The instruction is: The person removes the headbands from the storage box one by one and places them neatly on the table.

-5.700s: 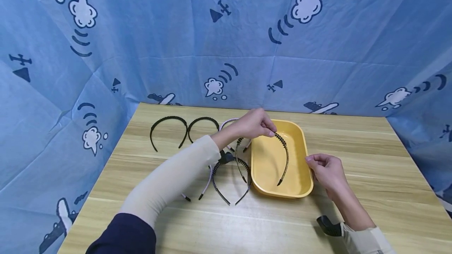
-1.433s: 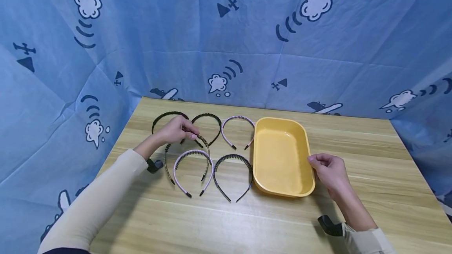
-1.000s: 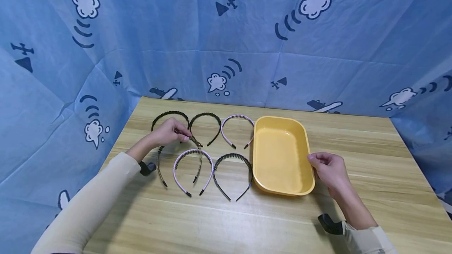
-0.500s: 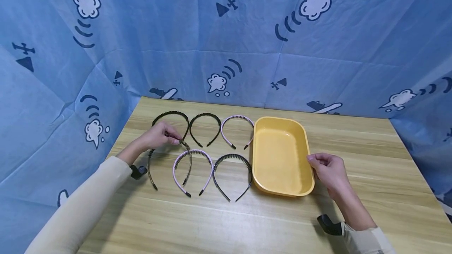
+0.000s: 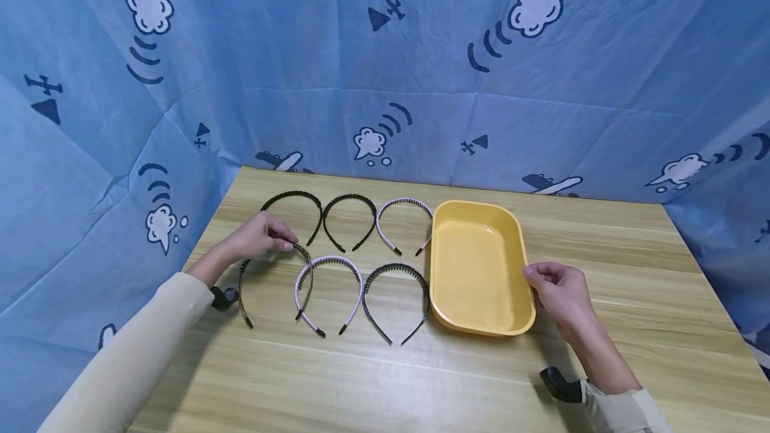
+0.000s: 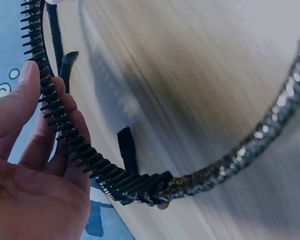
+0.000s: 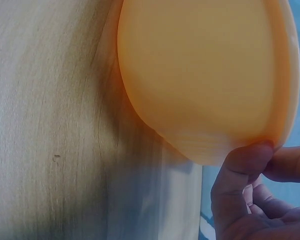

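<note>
My left hand (image 5: 260, 235) pinches a toothed headband (image 6: 72, 130) by its top, thumb on one side and fingers on the other. This headband has a dark, gold-flecked braided band, and its right leg overlaps a lilac headband (image 5: 329, 259) in the head view. My right hand (image 5: 561, 291) pinches the right rim of a yellow plastic tub (image 5: 441, 272) between thumb and fingers; nothing lies in the tub. In the right wrist view the thumb (image 7: 250, 157) sits right at the tub's rim.
Behind, a row holds a black headband (image 5: 295, 192), another black headband (image 5: 349, 197) and a lilac one (image 5: 404, 201). A dark headband (image 5: 395, 266) lies in front, left of the tub. A patterned blue curtain (image 5: 421, 72) closes off the wooden table's (image 5: 385, 393) far edge.
My left hand has carried the gold-flecked headband from over the tub leftward, to the left end of the front row. My right hand has stayed at the tub's rim.
</note>
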{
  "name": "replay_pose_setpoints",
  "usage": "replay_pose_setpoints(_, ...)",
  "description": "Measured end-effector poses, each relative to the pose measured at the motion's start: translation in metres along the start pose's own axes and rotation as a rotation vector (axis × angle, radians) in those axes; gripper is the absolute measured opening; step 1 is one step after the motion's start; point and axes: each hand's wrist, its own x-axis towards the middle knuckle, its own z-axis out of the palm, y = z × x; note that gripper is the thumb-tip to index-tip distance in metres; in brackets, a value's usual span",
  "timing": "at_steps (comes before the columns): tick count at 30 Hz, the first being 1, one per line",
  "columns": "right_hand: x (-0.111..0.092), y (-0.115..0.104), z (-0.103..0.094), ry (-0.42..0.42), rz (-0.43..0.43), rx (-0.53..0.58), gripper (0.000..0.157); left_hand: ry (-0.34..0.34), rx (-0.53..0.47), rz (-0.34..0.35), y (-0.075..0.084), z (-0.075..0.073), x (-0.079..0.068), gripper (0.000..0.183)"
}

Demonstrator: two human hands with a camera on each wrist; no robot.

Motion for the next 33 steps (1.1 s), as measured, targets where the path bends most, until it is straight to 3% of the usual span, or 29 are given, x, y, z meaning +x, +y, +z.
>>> replay_pose_setpoints(20,-0.001,-0.001,0.002,0.018,-0.017,-0.012,0.037,-0.002,0.036,-0.053,-0.017,-0.01,-0.014,0.017)
replay_pose_setpoints(33,0.0,-0.001,0.002,0.023,-0.011,-0.016,0.037,-0.005,0.024,-0.039,-0.025,-0.013,-0.025,0.015)
